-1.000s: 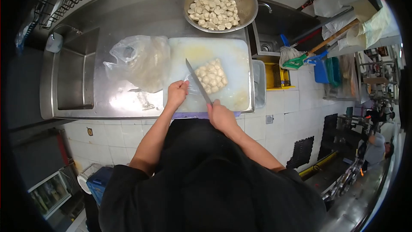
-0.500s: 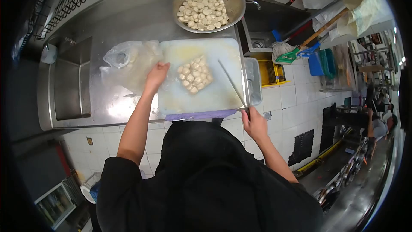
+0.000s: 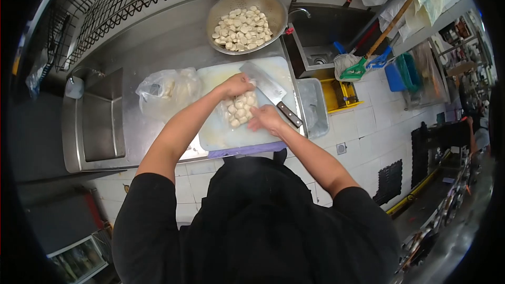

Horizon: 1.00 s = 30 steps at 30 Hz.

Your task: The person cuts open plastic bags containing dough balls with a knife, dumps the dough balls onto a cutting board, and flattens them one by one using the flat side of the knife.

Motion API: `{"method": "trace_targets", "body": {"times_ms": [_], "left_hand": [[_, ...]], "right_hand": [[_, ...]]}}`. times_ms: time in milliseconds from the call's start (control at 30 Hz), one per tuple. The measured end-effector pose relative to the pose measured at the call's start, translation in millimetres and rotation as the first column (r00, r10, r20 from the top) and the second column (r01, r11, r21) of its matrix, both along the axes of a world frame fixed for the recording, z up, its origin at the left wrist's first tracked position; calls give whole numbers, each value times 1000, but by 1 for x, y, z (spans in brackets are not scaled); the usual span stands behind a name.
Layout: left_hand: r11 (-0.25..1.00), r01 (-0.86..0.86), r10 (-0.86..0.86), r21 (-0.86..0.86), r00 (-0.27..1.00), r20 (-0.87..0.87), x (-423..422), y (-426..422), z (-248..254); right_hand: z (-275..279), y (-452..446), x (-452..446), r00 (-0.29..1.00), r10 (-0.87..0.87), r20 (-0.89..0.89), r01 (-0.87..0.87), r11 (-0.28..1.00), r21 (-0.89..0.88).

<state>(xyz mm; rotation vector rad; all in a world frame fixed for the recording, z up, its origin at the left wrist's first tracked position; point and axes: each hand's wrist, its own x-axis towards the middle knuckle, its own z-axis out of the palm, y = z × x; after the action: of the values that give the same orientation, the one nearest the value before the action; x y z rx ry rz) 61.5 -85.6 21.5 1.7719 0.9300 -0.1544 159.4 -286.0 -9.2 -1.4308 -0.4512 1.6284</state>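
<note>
A clear plastic bag of round pale pieces (image 3: 240,109) lies on the white cutting board (image 3: 215,139). My left hand (image 3: 237,84) is closed on the bag's upper edge. My right hand (image 3: 266,118) touches the bag's lower right side with its fingers apart, holding nothing. Just right of the bag lies a cleaver (image 3: 271,88) with a dark handle, flat on the board. A second, crumpled clear bag (image 3: 168,90) rests on the steel counter, left of the board.
A metal colander (image 3: 279,13) of pale round pieces stands behind the board. A sink (image 3: 102,121) is at the left, another (image 3: 319,59) at the back right. Beside the board sits a clear tub (image 3: 314,108), near a yellow crate (image 3: 336,94).
The cleaver, earlier in my right hand, now lies on the board. My right hand has moved left to the bag of pieces. My left hand has come from the crumpled bag onto the same bag.
</note>
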Motion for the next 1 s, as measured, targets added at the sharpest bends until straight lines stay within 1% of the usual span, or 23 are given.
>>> {"method": "trace_targets", "body": {"times_ms": [33,67,133,200,233,267,300,333,400,433,467,533,567,633,667,733,767,800,833,867,900,933,1000], "left_hand": [[1000,6,-6,4,1000,-14,-3,-2,4],[998,-27,30,-55,998,51,-7,-2,9],[991,-57,70,-119,992,108,-7,-3,12],[996,47,-62,75,973,224,-5,-13,8],[996,44,-59,73,974,218,-3,-18,14],[972,43,-93,231,974,208,0,-21,21],[923,44,-126,382,973,193,2,-23,33],[923,45,-126,382,974,190,0,-22,45],[937,2,-89,348,968,233,-5,-17,66],[916,71,-170,394,960,221,-8,-13,65],[915,74,-175,396,958,225,-11,-12,63],[966,18,-75,259,974,212,-20,-11,62],[965,19,-77,260,974,212,-26,-11,59],[986,-84,13,148,904,427,-31,-10,57],[983,-85,6,161,898,440,-30,-11,61],[987,-124,67,106,901,429,-38,-31,78],[984,-161,112,77,894,433,-37,-36,87],[985,-159,112,71,894,435,-38,-43,95],[984,-102,33,147,910,413,-36,-45,104],[974,-48,-42,223,922,386,-33,-44,109],[988,-102,35,116,877,478,-36,-38,97],[987,-111,43,115,877,479,-39,-36,90],[850,-267,-116,454,746,656,-38,-24,84]], "right_hand": [[2,-3,1,997,-25,79,22,999,38],[4,-5,2,986,-54,157,43,996,77],[9,-8,11,985,-42,170,23,994,109],[20,-11,21,982,-12,189,-12,992,128],[32,-8,26,961,25,275,-59,992,116],[39,-4,32,932,60,359,-103,989,103],[27,-1,38,955,10,296,-80,971,225],[27,2,44,956,10,293,-79,971,225],[31,2,54,816,-89,571,-237,850,470],[50,0,56,709,-178,682,-308,792,527],[59,-3,56,705,-183,685,-307,792,528],[68,-5,53,874,-193,446,-22,901,432],[58,-5,53,874,-194,446,-21,901,434],[40,-4,56,851,-74,519,-109,943,314],[42,-3,58,844,-83,531,-113,939,326],[60,-12,39,770,-350,534,38,860,509],[50,-12,32,773,-344,533,41,866,499],[45,-6,30,678,-366,637,-113,805,583],[43,1,33,558,-413,720,-282,721,633],[42,5,37,548,-419,724,-291,716,635],[51,5,35,630,-359,689,-203,780,592],[56,3,28,710,-301,636,-118,840,529],[57,5,25,714,-295,636,-112,848,519]]}}
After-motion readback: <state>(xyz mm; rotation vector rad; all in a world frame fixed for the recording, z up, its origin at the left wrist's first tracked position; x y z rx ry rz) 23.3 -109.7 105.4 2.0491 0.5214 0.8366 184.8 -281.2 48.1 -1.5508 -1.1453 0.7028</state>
